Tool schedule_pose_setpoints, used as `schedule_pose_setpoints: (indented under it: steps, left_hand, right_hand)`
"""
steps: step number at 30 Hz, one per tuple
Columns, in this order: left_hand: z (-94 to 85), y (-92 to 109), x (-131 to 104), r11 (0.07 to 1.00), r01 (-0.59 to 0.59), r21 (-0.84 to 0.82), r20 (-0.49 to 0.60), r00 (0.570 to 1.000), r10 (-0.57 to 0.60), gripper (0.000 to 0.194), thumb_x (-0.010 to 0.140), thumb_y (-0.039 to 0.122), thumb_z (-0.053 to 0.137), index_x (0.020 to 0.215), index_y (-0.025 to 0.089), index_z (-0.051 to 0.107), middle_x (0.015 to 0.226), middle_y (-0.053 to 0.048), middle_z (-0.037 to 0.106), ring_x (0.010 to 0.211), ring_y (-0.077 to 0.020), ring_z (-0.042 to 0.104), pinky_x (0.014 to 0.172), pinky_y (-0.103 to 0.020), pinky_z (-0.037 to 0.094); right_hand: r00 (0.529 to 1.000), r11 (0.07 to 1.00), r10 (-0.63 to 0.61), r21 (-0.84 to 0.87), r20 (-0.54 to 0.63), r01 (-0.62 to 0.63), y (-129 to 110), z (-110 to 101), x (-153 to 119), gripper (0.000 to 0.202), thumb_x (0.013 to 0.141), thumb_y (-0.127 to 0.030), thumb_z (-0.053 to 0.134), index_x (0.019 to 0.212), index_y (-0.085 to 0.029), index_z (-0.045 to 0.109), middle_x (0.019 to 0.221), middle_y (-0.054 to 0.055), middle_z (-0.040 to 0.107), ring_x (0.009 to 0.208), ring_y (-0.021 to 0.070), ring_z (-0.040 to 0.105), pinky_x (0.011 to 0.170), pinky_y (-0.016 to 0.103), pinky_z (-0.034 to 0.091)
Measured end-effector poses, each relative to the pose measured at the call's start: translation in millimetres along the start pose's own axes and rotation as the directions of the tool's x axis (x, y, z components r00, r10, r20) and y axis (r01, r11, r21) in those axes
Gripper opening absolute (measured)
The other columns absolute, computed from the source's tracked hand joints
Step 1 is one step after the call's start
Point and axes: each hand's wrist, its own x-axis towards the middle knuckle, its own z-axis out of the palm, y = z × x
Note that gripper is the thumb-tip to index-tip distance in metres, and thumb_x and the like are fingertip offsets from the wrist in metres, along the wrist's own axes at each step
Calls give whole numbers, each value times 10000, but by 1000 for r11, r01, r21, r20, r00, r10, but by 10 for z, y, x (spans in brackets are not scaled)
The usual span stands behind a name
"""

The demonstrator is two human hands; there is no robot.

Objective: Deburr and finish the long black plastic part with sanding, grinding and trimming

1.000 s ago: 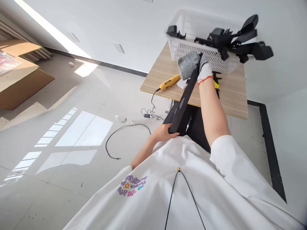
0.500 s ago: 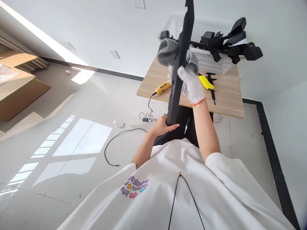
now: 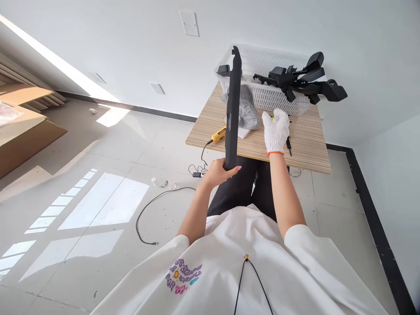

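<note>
A long black strip (image 3: pixel 233 109) stands nearly upright in front of the person, partly above the near edge of the table; the bare left hand (image 3: pixel 218 173) grips its lower end, fingers and thumb closed about it; the right hand (image 3: pixel 276 131), in a white glove with an orange cuff, is over the table with fingers bent, and whether they hold anything cannot be told, though a bit of yellow (image 3: pixel 272 118) shows beside the thumb; a thin dark tool (image 3: pixel 288 145) pokes out by the wrist.

The strip blocks the view of part of a grey cloth (image 3: pixel 248 109), the right end of a yellow tool (image 3: pixel 218 134) and part of a white basket (image 3: pixel 269 98); a small white block (image 3: pixel 243 133) lies just beside the cloth on the wooden table (image 3: pixel 311 148); black parts (image 3: pixel 298 81) jut over the basket's rim, toward the right.

Lower down, a black cable (image 3: pixel 147 205) curls on the floor, a clear bottle (image 3: pixel 159 182) near it; cardboard boxes (image 3: pixel 26 135) stand well apart, at the far left.
</note>
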Motion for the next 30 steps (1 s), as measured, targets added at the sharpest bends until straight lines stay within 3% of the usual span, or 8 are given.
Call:
schedule_pose_setpoints:
  steps: [4,8,11,14,18,22,26,30]
  left_hand:
    - [-20,-63,-17,997,-28,65,53,998,25,449,749,586,741,675,201,522,613,-12,660,563,-143,583,513,-251,430]
    - [-85,-134,-57,992,-44,115,-5,999,44,494,714,573,771,613,206,457,573,5,594,549,-129,528,495,-250,370]
    - [-151,-185,-81,998,-21,52,-59,998,25,465,723,557,777,625,196,501,577,-1,589,536,-125,509,488,-254,367]
    - [-206,-216,-76,998,-30,-50,-127,992,24,402,734,509,789,678,181,564,581,1,581,537,-117,496,494,-249,389]
    - [-210,-213,-23,990,-40,-135,-217,976,10,364,730,464,800,696,173,585,558,18,539,512,-101,471,477,-234,388]
    - [-165,-189,43,987,-58,-152,-199,980,27,336,749,450,787,713,167,609,567,10,570,513,-104,505,482,-229,409]
    - [-132,-120,103,986,-60,-156,-153,988,36,380,758,498,786,712,170,601,569,8,590,511,-107,516,476,-230,413]
    - [-112,40,188,984,-74,-162,-106,993,57,415,758,522,782,685,178,562,585,1,613,513,-114,544,473,-234,418]
  right_hand:
    - [988,998,-54,-26,145,59,-43,150,306,598,955,-469,585,1421,-103,510,1408,198,592,1296,260,598,1118,445,441]
    - [973,973,-76,-199,219,121,-85,499,596,470,983,-406,555,1324,-84,584,1278,178,647,1264,320,604,1082,524,435]
    - [974,949,-11,-305,226,81,-38,675,655,366,957,-341,592,1221,-97,660,1240,186,649,1202,340,608,1041,535,452]
    - [979,923,-95,-353,179,154,-26,694,589,357,971,-322,555,1260,-146,667,1341,181,578,1248,348,530,1035,538,433]
    - [873,835,-293,-341,389,432,-97,593,454,383,960,-388,565,1277,-211,685,1361,136,572,1258,348,467,1019,505,424]
    - [783,781,-185,-395,594,484,-96,563,416,428,887,-393,655,1277,-223,704,1312,140,632,1150,347,547,965,484,441]
    - [841,804,-194,-409,506,431,-47,574,478,335,951,-339,550,1190,-190,731,1219,147,683,1078,313,604,925,446,453]
    - [958,956,-170,-196,231,217,-126,391,424,357,995,-457,497,963,-182,724,930,93,702,878,243,622,846,401,482]
